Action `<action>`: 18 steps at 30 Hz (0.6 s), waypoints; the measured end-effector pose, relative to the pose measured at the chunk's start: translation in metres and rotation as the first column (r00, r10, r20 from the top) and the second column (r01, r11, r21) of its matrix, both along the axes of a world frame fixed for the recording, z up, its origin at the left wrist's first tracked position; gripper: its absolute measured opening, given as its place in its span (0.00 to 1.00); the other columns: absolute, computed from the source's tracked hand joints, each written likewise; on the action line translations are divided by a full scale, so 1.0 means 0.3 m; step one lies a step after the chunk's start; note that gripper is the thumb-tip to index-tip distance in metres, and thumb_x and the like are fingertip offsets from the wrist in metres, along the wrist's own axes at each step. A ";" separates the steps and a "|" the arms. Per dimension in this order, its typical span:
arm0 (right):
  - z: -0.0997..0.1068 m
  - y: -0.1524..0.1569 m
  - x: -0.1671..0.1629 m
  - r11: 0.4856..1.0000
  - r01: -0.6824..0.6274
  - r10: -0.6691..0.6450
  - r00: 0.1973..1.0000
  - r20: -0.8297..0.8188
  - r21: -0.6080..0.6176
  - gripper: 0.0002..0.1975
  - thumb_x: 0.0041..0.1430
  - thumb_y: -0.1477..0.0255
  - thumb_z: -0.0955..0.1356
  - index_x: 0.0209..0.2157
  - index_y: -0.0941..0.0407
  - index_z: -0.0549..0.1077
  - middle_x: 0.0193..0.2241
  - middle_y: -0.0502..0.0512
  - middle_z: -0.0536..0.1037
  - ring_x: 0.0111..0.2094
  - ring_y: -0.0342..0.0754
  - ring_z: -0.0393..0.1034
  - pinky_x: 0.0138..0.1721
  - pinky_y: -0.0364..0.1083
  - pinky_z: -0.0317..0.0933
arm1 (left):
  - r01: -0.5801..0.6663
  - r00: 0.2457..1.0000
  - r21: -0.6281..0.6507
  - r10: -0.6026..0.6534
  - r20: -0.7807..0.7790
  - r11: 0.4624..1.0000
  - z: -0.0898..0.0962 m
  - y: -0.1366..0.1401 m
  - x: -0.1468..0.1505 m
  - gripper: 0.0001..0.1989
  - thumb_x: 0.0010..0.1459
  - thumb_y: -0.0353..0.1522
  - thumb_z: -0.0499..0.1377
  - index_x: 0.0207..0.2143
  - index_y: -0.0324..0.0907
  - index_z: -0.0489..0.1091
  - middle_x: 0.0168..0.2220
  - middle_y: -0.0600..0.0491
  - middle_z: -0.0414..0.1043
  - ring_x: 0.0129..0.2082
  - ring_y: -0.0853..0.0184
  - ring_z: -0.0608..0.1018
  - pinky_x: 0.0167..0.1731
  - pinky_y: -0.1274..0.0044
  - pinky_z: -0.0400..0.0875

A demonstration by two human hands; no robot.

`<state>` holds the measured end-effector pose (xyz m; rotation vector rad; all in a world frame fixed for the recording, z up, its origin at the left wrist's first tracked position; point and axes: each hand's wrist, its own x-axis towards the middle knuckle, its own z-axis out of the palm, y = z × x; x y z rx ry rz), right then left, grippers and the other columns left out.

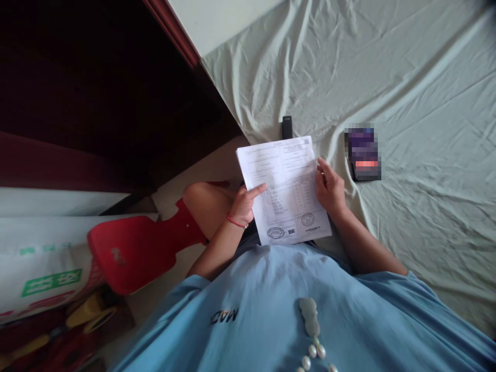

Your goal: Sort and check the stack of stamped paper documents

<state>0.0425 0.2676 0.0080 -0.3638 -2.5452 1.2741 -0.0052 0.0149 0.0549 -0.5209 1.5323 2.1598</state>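
A printed document (289, 196), apparently several sheets thick, is held up over my lap. It carries a table, small text and round and oval stamps along its lower part. My left hand (245, 202) grips its left edge, thumb on the front and the other fingers behind. At the right edge, my right hand (329, 188) is closed with fingers bent against the paper; some fingertips are hidden. Just beyond the top edge lies a black slim object (287, 127), partly covered by the document.
A pale green sheet (426, 217) with wrinkles spreads ahead and to the right, bearing a blurred phone-like device (364, 155). To the left are a red plastic chair (132, 253), a white printed sack (42, 258) and dark wooden furniture (73, 160).
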 end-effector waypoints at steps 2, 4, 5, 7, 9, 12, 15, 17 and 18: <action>0.001 -0.004 0.001 0.999 -0.031 0.031 0.999 -0.020 0.031 0.26 0.73 0.61 0.61 0.63 0.54 0.80 0.58 0.65 0.85 0.57 0.59 0.82 0.60 0.61 0.75 | -0.002 1.000 0.001 0.002 0.006 1.000 -0.001 -0.001 0.000 0.39 0.33 0.41 0.85 0.51 0.40 0.85 0.44 0.43 0.89 0.51 0.43 0.88 0.59 0.57 0.82; 0.001 -0.005 0.001 0.999 -0.026 0.027 0.999 -0.029 0.028 0.25 0.73 0.61 0.61 0.62 0.53 0.80 0.58 0.64 0.85 0.57 0.59 0.82 0.60 0.62 0.75 | -0.005 1.000 0.005 0.005 0.005 1.000 -0.002 -0.001 0.000 0.39 0.34 0.40 0.85 0.51 0.40 0.85 0.44 0.43 0.89 0.51 0.44 0.88 0.59 0.57 0.81; 0.002 -0.005 0.000 1.000 -0.014 0.014 0.999 -0.029 0.017 0.25 0.73 0.61 0.62 0.62 0.53 0.80 0.57 0.64 0.85 0.56 0.59 0.83 0.59 0.62 0.75 | -0.006 1.000 0.008 0.006 0.005 1.000 -0.003 -0.001 0.000 0.39 0.34 0.40 0.85 0.51 0.41 0.85 0.44 0.43 0.89 0.51 0.44 0.88 0.59 0.57 0.81; 0.002 -0.003 -0.002 1.000 0.010 -0.010 1.000 -0.029 -0.001 0.24 0.72 0.61 0.62 0.62 0.51 0.80 0.55 0.62 0.86 0.54 0.59 0.83 0.57 0.62 0.76 | -0.003 1.000 0.018 0.003 0.009 1.000 -0.005 -0.001 0.001 0.39 0.34 0.39 0.84 0.51 0.41 0.85 0.44 0.43 0.89 0.51 0.44 0.88 0.60 0.56 0.81; 0.003 0.000 -0.004 1.000 0.020 -0.020 1.000 -0.024 -0.011 0.24 0.71 0.59 0.64 0.60 0.52 0.81 0.51 0.62 0.87 0.50 0.58 0.83 0.54 0.59 0.76 | 0.003 1.000 0.025 -0.003 0.021 1.000 -0.007 0.000 0.002 0.39 0.34 0.39 0.84 0.51 0.41 0.84 0.44 0.43 0.89 0.51 0.44 0.88 0.59 0.56 0.81; 0.010 0.008 -0.008 0.995 0.050 -0.048 0.999 0.020 -0.088 0.23 0.69 0.57 0.66 0.56 0.53 0.83 0.38 0.57 0.87 0.37 0.52 0.80 0.43 0.53 0.74 | 0.001 1.000 0.021 -0.002 0.021 1.000 -0.011 0.001 0.004 0.38 0.34 0.39 0.84 0.51 0.41 0.85 0.44 0.43 0.89 0.51 0.43 0.88 0.60 0.55 0.81; 0.021 0.015 -0.011 0.960 0.113 -0.096 0.992 0.077 -0.255 0.22 0.65 0.54 0.69 0.49 0.54 0.84 0.32 0.53 0.85 0.31 0.49 0.75 0.36 0.49 0.69 | -0.017 1.000 0.001 0.017 0.002 1.000 -0.014 0.001 0.005 0.38 0.33 0.39 0.85 0.50 0.41 0.85 0.45 0.43 0.89 0.53 0.43 0.87 0.61 0.56 0.80; 0.029 0.017 -0.013 0.933 0.142 -0.117 0.989 0.095 -0.331 0.21 0.63 0.52 0.71 0.43 0.55 0.84 0.32 0.53 0.84 0.31 0.48 0.74 0.35 0.48 0.67 | -0.022 1.000 -0.007 0.022 -0.003 1.000 -0.014 0.000 0.005 0.38 0.33 0.40 0.85 0.50 0.40 0.85 0.44 0.43 0.89 0.54 0.42 0.87 0.62 0.55 0.80; 0.031 0.018 -0.013 0.925 0.151 -0.124 0.987 0.098 -0.348 0.21 0.62 0.52 0.71 0.41 0.55 0.84 0.31 0.53 0.83 0.31 0.48 0.73 0.35 0.48 0.66 | -0.020 1.000 -0.009 0.020 -0.001 1.000 -0.014 0.000 0.005 0.38 0.33 0.40 0.85 0.49 0.40 0.85 0.44 0.43 0.89 0.54 0.42 0.87 0.62 0.55 0.80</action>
